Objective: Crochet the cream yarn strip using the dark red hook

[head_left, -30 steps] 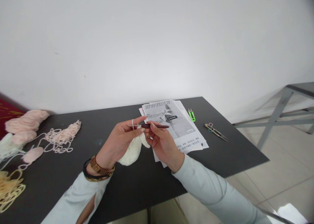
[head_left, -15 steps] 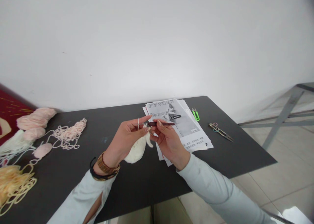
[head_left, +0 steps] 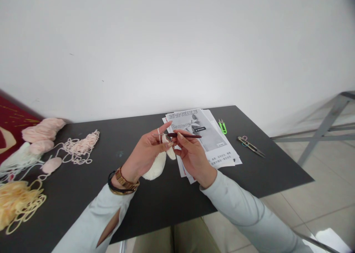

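My right hand (head_left: 193, 153) grips a crochet hook (head_left: 185, 135) by its dark handle, the metal tip pointing left. In my left hand (head_left: 146, 149), thumb and fingers pinch a small white crocheted piece (head_left: 171, 151), and white yarn loops around the raised index finger. The hook's tip lies across the yarn by the left fingers; whether it passes through a stitch is too small to tell. Below and behind the left hand sits a white yarn ball (head_left: 155, 167), partly hidden by that hand.
Printed sheets (head_left: 222, 155) lie under and beyond my hands. Green thread snips (head_left: 222, 126) and metal snips (head_left: 251, 147) rest to the right. Pink yarn (head_left: 44, 130), loose pink strands (head_left: 81, 146) and yellow yarn (head_left: 16, 201) lie left on the black table (head_left: 111, 194). A wall stands behind.
My left index finger has lifted and straightened, raising the yarn. The white piece shows more between my hands, and the hook has shifted slightly right. The view has moved a little.
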The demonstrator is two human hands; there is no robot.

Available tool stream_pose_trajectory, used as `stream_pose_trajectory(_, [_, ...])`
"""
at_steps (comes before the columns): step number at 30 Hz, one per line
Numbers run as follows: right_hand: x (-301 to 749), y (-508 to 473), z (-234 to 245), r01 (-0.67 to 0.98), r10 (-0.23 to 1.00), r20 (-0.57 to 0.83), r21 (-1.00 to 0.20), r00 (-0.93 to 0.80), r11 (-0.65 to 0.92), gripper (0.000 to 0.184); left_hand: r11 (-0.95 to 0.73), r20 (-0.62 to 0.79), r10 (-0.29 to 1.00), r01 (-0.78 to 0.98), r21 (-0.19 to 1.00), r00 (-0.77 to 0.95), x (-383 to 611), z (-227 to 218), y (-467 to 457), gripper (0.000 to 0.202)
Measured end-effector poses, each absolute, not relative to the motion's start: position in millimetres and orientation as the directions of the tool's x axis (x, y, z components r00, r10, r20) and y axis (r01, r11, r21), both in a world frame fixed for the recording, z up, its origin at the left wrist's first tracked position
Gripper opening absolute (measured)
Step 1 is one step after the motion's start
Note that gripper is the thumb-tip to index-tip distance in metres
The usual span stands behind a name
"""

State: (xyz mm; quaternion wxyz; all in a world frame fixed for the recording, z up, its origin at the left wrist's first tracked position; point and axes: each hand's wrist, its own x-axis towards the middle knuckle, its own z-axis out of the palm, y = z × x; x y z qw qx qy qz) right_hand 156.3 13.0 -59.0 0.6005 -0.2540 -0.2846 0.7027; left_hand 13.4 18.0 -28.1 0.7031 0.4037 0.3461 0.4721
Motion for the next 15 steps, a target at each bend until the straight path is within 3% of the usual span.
stream_pose_trajectory(11, [156, 17, -65, -0.701, 0.987, -0.069, -0.696, -0.147, -0.153, 0.033, 0.11, -0.027, 0.949, -0.248, 0.963, 0.315, 15, -28, 17, 0.089])
stream_pose_trajectory(13, [157, 18, -64, -0.712, 0.988, -0.082, -0.685, -0.134, -0.154, 0.034, 0.073, 0.002, 0.956, -0.245, 0.967, 0.294, 16, -32, 19, 0.073])
stream_pose_trajectory(15, [159, 19, -62, -0.714, 0.988, -0.094, -0.683, -0.12, -0.152, 0.035, 0.018, 0.046, 0.962, -0.23, 0.973, 0.27, 17, -35, 20, 0.042])
